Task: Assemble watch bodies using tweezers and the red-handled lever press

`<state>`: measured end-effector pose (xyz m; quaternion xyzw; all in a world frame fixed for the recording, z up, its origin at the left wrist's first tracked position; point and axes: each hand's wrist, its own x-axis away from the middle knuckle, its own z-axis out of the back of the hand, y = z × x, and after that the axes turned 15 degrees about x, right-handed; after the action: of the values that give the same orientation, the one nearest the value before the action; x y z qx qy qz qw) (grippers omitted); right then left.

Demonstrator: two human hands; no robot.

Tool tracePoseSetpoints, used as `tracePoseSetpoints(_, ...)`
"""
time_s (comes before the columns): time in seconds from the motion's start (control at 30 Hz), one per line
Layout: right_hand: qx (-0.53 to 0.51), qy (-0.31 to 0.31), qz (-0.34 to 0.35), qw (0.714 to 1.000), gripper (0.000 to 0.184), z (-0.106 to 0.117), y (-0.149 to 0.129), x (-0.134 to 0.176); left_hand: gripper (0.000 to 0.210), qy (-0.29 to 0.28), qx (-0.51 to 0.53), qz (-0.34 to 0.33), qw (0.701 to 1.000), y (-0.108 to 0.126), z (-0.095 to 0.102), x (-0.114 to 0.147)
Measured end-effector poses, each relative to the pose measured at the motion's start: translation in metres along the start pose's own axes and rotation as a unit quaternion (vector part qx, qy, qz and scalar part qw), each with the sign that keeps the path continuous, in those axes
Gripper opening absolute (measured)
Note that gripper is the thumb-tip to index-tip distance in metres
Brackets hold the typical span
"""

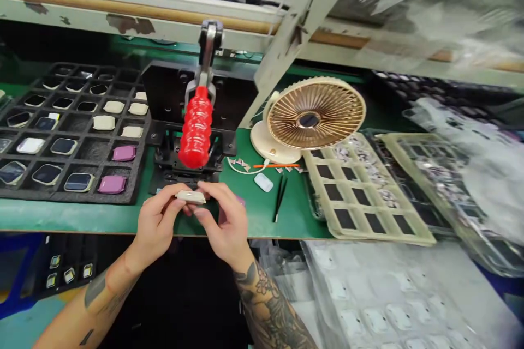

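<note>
Between the fingertips of both hands is a small cream-coloured watch case [190, 197], held edge-on over the bench's front edge. My left hand [159, 215] pinches its left end with thumb and fingers. At the other end, my right hand [224, 217] grips it the same way. Just behind the hands stands a black toggle-clamp press [186, 147] with a red ribbed handle [196, 131]. A purple piece [240, 201] shows partly behind my right hand. Black tweezers [280, 198] and a pale blue-white pad [263, 182] lie to the right.
On the left, a black foam tray [73, 194] holds several watch cases, some cream, some purple. A cream fan [315, 114] stands right of the press, by an orange stick [276, 165]. Farther right are cream compartment trays [417, 239] with small parts. A shelf [135, 24] crosses above.
</note>
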<state>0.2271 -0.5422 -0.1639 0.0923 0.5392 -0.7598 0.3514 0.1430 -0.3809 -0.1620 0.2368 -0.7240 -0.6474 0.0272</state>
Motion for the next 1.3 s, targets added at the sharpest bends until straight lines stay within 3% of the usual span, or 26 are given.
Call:
tracePoseSetpoints(0.4, -0.043, 0.019, -0.012, 0.999, 0.011, 0.005, 0.001, 0.004, 0.017, -0.065, -0.113, -0.102, 0.986, 0.002, -0.002, 0.007)
tracePoseSetpoints(0.63, -0.046, -0.044, -0.039, 0.997, 0.021, 0.010, 0.003, 0.002, 0.017, -0.013, -0.174, -0.163, 0.971, 0.001, -0.004, 0.014)
tracePoseSetpoints(0.87, -0.050, -0.043, -0.010, 0.998, 0.025, 0.010, 0.004, 0.008, 0.024, -0.065, -0.165, -0.250, 0.952, 0.000, -0.008, 0.017)
tracePoseSetpoints(0.93, -0.011, -0.039, -0.014, 0.999, 0.024, 0.012, 0.001, 0.008, 0.019, -0.051, -0.111, -0.187, 0.975, 0.000, -0.008, 0.015)
tracePoseSetpoints(1.0, 0.059, -0.021, -0.007, 0.998, 0.023, 0.017, -0.005, -0.002, 0.017, -0.013, 0.011, -0.050, 0.999, 0.001, -0.007, 0.009)
tracePoseSetpoints(1.03, 0.095, 0.005, 0.010, 0.995, 0.026, 0.021, -0.010, -0.012, 0.022, 0.012, 0.086, 0.024, 0.996, 0.002, -0.006, 0.005)
tracePoseSetpoints(1.1, 0.143, 0.107, 0.082, 0.981, 0.038, 0.030, -0.022, -0.041, 0.040, 0.065, 0.220, 0.137, 0.964, 0.003, -0.004, -0.003)
tracePoseSetpoints(1.17, 0.173, 0.191, 0.181, 0.949, 0.047, 0.038, -0.036, -0.078, 0.056, 0.106, 0.299, 0.197, 0.928, 0.005, -0.001, -0.010)
tracePoseSetpoints(1.3, 0.199, 0.093, 0.348, 0.911, 0.043, 0.035, -0.054, -0.142, 0.064, 0.135, 0.370, 0.246, 0.886, 0.011, 0.001, -0.015)
